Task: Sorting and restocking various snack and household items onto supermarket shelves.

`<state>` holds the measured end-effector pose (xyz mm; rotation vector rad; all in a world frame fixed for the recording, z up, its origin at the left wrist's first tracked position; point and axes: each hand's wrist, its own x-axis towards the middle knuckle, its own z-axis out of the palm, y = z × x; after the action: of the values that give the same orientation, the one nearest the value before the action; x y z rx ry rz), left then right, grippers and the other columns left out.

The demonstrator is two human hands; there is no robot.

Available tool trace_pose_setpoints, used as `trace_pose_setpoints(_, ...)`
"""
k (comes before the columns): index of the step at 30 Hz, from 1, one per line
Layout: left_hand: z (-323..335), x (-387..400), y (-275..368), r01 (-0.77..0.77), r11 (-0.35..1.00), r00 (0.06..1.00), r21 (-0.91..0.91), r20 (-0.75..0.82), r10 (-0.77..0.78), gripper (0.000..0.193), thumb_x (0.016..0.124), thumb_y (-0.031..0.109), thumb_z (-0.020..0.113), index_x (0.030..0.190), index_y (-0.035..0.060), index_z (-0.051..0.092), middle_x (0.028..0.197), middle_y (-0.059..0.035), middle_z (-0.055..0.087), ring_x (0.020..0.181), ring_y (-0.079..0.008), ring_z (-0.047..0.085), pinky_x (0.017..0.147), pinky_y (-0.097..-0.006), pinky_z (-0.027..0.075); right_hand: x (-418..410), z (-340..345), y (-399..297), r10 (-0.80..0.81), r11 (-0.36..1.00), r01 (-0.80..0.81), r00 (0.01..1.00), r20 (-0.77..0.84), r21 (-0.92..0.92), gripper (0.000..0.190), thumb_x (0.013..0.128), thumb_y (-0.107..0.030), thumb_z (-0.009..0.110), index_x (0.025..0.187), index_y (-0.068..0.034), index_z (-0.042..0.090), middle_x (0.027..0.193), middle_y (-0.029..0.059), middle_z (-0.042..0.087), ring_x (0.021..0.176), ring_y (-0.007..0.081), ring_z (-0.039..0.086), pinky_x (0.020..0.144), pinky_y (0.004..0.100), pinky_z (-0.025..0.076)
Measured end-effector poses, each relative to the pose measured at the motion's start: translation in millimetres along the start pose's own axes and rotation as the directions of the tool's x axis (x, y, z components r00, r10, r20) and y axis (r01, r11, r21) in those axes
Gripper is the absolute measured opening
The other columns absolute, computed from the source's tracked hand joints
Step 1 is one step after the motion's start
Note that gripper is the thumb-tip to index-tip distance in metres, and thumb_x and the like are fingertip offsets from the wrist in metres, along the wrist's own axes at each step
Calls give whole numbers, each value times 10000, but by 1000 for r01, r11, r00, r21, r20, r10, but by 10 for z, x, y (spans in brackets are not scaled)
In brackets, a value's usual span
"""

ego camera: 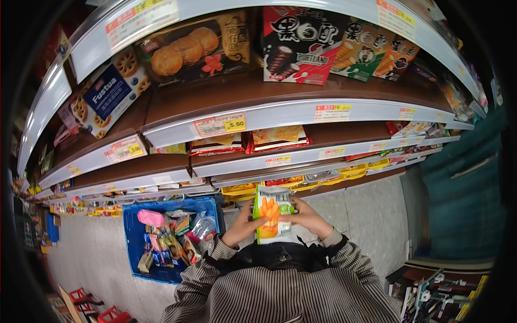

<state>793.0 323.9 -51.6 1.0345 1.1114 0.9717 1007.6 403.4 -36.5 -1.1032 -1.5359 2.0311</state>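
Note:
Between both hands, in front of my waist, is an upright green-and-white snack bag (274,216) with orange pieces pictured on its front. My left hand (243,224) grips the bag's left side, its thumb lying across the front. On the opposite side my right hand (309,218) holds it, thumb also on the front. To the left, on the floor, stands a blue plastic crate (131,254) holding a jumble of mixed snack packages, among them a pink pack (150,218). The bag's back and the fingertips behind it are hidden.
Store shelves (238,95) curve across the front, bearing biscuit boxes (190,50), wafer-roll boxes (299,44) and red-edged packets (278,138). Yellow baskets (305,185) line the lowest level. A teal curtain-like sheet (464,194) hangs at the right; red-framed items (113,315) stand lower left.

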Motion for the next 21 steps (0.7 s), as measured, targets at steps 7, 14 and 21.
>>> trace_pose_setpoints(7, -308, -557, -135, 60, 994, 926, -92, -367, -90, 518, 844, 173, 656, 1287, 68, 407, 1091, -63, 540, 850, -130, 567, 679, -237, 466, 1008, 94, -142, -96, 980, 112, 990, -102, 162, 599, 768, -159, 745, 1241, 41, 435, 1140, 134, 552, 1015, 177, 553, 842, 286, 468)
trace_pose_setpoints(14, -208, -1312, -474, 181, 954, 855, -239, -442, -273, 357, 892, 187, 581, 1211, 50, 497, 1048, -49, 591, 927, -152, 599, 739, -259, 456, 1800, 357, -124, -422, 837, 373, 906, -38, -401, 364, 887, -238, 598, 1141, 18, 547, 1116, 141, 597, 1034, 257, 552, 887, 342, 435)
trace_pose_setpoints(21, -203, -1714, -644, 165, 926, 712, -340, -608, -350, 351, 886, 214, 580, 1187, 47, 512, 976, -35, 600, 892, -128, 589, 700, -266, 452, 2006, 540, -52, -382, 691, 373, 916, 127, -619, 461, 891, -297, 584, 1223, 13, 508, 1242, 204, 533, 1155, 310, 493, 987, 352, 372)
